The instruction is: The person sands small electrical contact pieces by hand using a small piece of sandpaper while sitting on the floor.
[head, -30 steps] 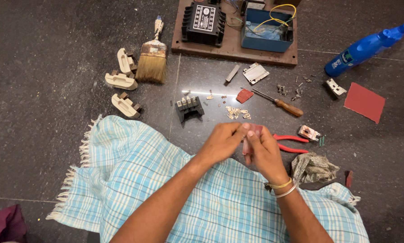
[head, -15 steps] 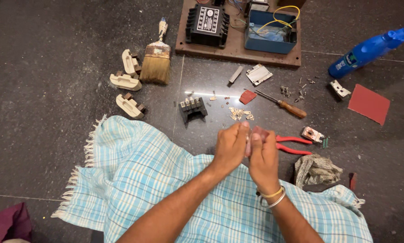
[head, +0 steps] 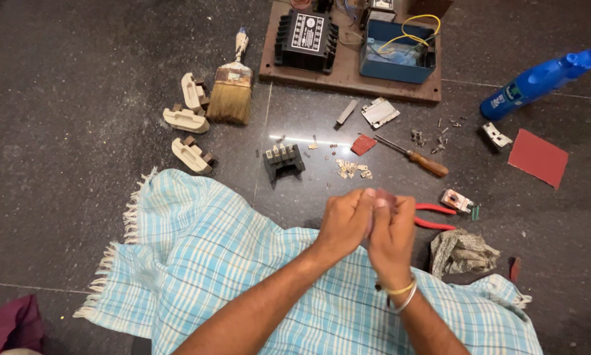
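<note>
Far left corner: a dark red cloth [head: 12, 323] lies near the edge of the dark speckled stone floor [head: 65, 131].
Cream parts: three cream ceramic fuse carriers [head: 185, 120] with brown metal ends, left of the brush.
Brush: one flat paint brush [head: 231, 92], worn pale bristles, rusty metal band.
Cloth: a light blue checked cloth [head: 197, 263] with white fringe lies under both arms.
Black block: one small black ribbed part [head: 283, 160] stands on the floor, far from the hands.
Board: a brown wooden board [head: 348, 75] at the far side carries a black box with a white rectangular label [head: 306, 41] and an open blue box [head: 398, 52] with yellow wire.
Left hand: the left hand [head: 345, 220] is pressed against the right one, fingers together.
Small thing: a small pinkish piece [head: 382, 198] is clamped between the fingertips of both hands, mostly hidden.
Right hand: the right hand [head: 393, 235] closes on the same piece; two bangles at the wrist.
Tools: one screwdriver [head: 414, 156] with wooden handle; red-handled pliers [head: 433, 217] just right of the hands.
Rag: one grey crumpled rag [head: 462, 250].
Right side: a blue plastic spray bottle [head: 545, 79] lies down, with a red square sheet [head: 537, 156] near it.
</note>
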